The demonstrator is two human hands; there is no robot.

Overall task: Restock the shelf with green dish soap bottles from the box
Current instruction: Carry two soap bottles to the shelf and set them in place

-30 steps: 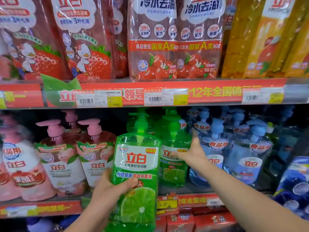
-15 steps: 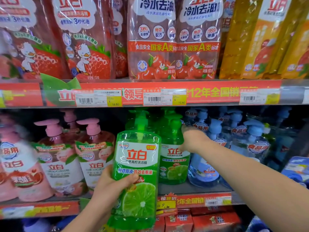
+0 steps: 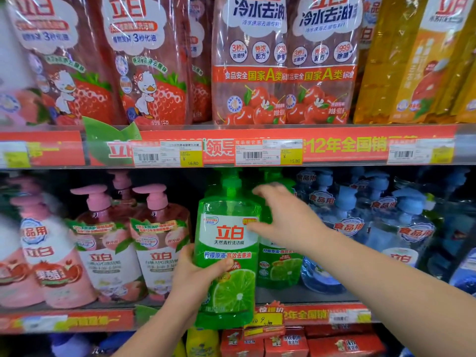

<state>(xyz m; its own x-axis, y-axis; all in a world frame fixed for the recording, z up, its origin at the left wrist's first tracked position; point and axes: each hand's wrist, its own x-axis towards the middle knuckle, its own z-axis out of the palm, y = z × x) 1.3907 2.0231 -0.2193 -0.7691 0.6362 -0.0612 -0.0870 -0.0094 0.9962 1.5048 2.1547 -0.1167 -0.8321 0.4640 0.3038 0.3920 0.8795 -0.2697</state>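
Observation:
My left hand (image 3: 197,275) grips a green dish soap bottle (image 3: 229,243) with a pump top and a lime on its label, holding it upright in front of the middle shelf's front edge (image 3: 322,314). Behind it and to the right stands another green bottle (image 3: 279,266) on the shelf, with more green pumps behind. My right hand (image 3: 286,217) hovers with fingers spread between the two bottles, its fingertips at the held bottle's shoulder and label. I cannot tell whether it touches the shelf bottle.
Pink pump bottles (image 3: 108,243) fill the shelf to the left, blue ones (image 3: 386,228) to the right. The upper shelf (image 3: 231,150) with price tags hangs just above the pumps. Red boxes (image 3: 283,341) sit on the shelf below.
My right hand has come off the shelf bottle's pump and moved left and toward me, opening beside the held bottle. The held bottle stays about where it was.

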